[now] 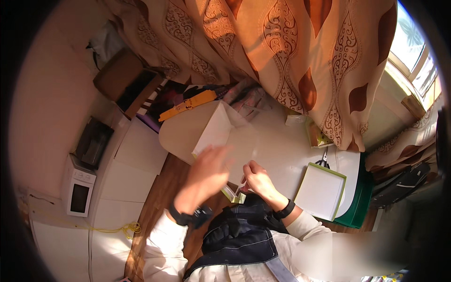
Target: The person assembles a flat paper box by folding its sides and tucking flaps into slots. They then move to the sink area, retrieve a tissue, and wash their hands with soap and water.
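Observation:
My left hand point(209, 170) is smeared by motion above the near left part of the white table point(275, 148), in front of a standing white box panel point(215, 130). Its fingers are too blurred to read. To its right, my right hand point(258, 179) is closed with its fingertips pinched at the table's near edge. Whatever it pinches is too small and hidden to name. Just below its fingers, close to my lap, is a green-edged box piece point(234, 195), partly covered. A shallow box lid point(321, 190), white inside with a green rim, lies to the right.
Scissors point(324, 160) with black handles lie behind the lid. A small open green box point(318, 134) sits by the patterned curtain point(282, 47). A yellow strap point(188, 105) lies beyond the table's far left edge. White cabinets point(127, 176) and a microwave point(79, 191) stand at left.

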`<state>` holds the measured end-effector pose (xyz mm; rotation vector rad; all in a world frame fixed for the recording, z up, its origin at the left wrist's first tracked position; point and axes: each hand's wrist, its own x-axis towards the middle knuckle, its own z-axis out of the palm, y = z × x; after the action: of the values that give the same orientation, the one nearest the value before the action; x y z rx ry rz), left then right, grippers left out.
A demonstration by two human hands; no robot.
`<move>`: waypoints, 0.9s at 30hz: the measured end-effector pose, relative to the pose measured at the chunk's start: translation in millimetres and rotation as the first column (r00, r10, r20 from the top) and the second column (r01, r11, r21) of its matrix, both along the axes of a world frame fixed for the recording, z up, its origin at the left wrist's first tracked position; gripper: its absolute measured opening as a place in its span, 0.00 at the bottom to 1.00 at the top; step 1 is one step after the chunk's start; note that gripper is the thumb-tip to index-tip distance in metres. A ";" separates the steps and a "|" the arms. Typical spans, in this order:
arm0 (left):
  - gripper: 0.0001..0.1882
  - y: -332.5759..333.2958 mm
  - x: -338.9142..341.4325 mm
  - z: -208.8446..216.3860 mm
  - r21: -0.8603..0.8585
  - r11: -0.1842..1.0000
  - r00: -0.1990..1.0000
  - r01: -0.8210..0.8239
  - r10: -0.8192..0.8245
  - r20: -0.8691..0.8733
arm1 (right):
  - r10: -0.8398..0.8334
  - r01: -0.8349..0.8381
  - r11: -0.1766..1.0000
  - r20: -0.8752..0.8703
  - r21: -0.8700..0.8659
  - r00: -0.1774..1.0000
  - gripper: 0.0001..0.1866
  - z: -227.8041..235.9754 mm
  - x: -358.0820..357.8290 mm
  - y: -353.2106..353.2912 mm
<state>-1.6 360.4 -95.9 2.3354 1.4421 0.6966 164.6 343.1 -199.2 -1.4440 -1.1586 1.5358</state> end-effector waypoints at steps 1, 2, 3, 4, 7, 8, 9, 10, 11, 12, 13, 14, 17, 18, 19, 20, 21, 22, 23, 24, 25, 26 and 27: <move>0.20 -11.9 8.2 -20.3 0.085 0.994 0.991 0.067 -0.057 -0.118 | -0.013 0.013 1.000 -0.018 -0.007 1.000 0.17 -10.2 -3.9 5.5; 0.21 -19.8 11.3 -41.1 0.078 0.996 0.990 0.049 -0.038 -0.139 | -0.018 0.018 1.000 -0.034 -0.010 0.999 0.18 -14.8 -5.1 7.5; 0.23 -23.8 10.0 -62.8 0.079 0.997 0.987 0.024 -0.011 -0.162 | 0.006 -0.005 1.000 0.031 -0.022 0.999 0.18 -15.0 -6.2 9.0; 0.22 -20.3 6.5 -76.6 0.036 0.999 0.983 0.020 -0.013 -0.183 | 0.024 -0.022 0.999 0.097 -0.023 0.995 0.18 -14.5 -5.7 13.5; 0.20 -9.3 -9.9 -84.4 -0.118 0.985 0.973 0.124 -0.144 -0.178 | -0.035 -0.117 0.962 0.533 0.247 0.845 0.15 -6.4 -1.7 23.0; 0.17 -8.7 -10.3 -81.2 -0.106 0.981 0.985 0.165 -0.169 -0.031 | -0.110 -0.141 0.926 0.608 0.351 0.786 0.14 -1.4 2.0 25.1; 0.16 -5.1 -14.1 -82.1 -0.097 0.979 0.981 0.178 -0.184 -0.055 | -0.198 -0.182 0.872 0.666 0.455 0.720 0.13 3.2 4.9 29.3; 0.16 -2.5 -18.9 -85.1 -0.090 0.978 0.977 0.190 -0.197 -0.078 | -0.302 -0.246 0.739 0.635 0.627 0.711 0.10 4.0 8.0 33.0; 0.15 0.9 -24.0 -88.8 -0.083 0.976 0.973 0.201 -0.209 -0.101 | -0.293 -0.372 0.641 0.662 0.671 0.690 0.10 9.6 11.1 39.4; 0.12 7.0 -29.3 -93.8 0.005 0.971 0.960 0.239 -0.236 -0.152 | -0.289 -0.490 0.526 0.688 0.695 0.666 0.11 21.7 14.5 49.0; 0.11 11.7 -32.8 -96.4 0.029 0.967 0.958 0.251 -0.244 -0.149 | -0.288 -0.596 0.401 0.714 0.696 0.639 0.11 29.1 17.6 57.4; 0.10 16.3 -35.6 -98.1 0.054 0.964 0.957 0.261 -0.251 -0.145 | -0.198 -0.628 0.392 0.728 0.672 0.656 0.13 21.8 19.7 67.1; 0.07 27.8 -44.0 -102.1 0.144 0.971 0.977 0.191 -0.174 -0.121 | -0.199 -0.809 0.307 0.865 0.501 0.460 0.12 14.6 37.5 91.7; 0.07 30.5 -47.0 -103.5 0.171 0.974 0.985 0.150 -0.132 -0.111 | -0.167 -0.829 0.300 0.882 0.472 0.441 0.11 14.6 36.3 93.4; 0.06 33.3 -50.8 -104.1 0.147 0.982 0.991 0.118 -0.107 -0.078 | -0.135 -0.849 0.290 0.897 0.442 0.421 0.10 15.7 34.4 94.5; 0.05 36.3 -54.5 -104.6 0.123 0.989 0.996 0.086 -0.081 -0.046 | -0.103 -0.868 0.278 0.911 0.412 0.399 0.09 16.4 32.4 95.4; 0.04 38.4 -58.0 -104.3 0.099 0.994 0.999 0.050 -0.048 -0.017 | -0.077 -0.862 0.314 0.916 0.398 0.394 0.08 15.1 28.1 95.2; 0.04 39.3 -58.6 -102.5 0.076 0.997 1.000 0.018 -0.020 0.024 | -0.051 -0.856 0.349 0.920 0.381 0.389 0.07 13.3 23.6 93.5; 0.04 39.5 -57.8 -98.6 0.053 0.999 0.998 -0.013 0.010 0.066 | -0.025 -0.849 0.384 0.923 0.363 0.383 0.05 12.1 19.7 93.3; 0.03 38.7 -58.7 -95.1 0.029 0.998 0.994 -0.047 0.043 0.103 | -0.034 -0.840 0.390 0.918 0.377 0.396 0.05 12.7 15.0 95.3; 0.04 39.3 -61.0 -96.8 0.065 0.997 0.994 -0.040 0.033 0.104 | -0.043 -0.830 0.398 0.912 0.390 0.408 0.04 13.6 10.7 97.6; 0.04 40.5 -63.8 -101.1 0.100 0.994 0.994 -0.032 0.022 0.105 | -0.052 -0.820 0.406 0.906 0.404 0.420 0.04 13.8 7.9 99.4; 0.05 42.1 -67.5 -104.2 0.137 0.990 0.995 -0.021 0.007 0.102 | -0.019 -0.824 0.399 0.902 0.403 0.432 0.04 13.1 6.3 101.6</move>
<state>-69.1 402.5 -200.0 2.3558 1.4084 0.9319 171.0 444.7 -186.1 -1.0566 -2.6451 0.1741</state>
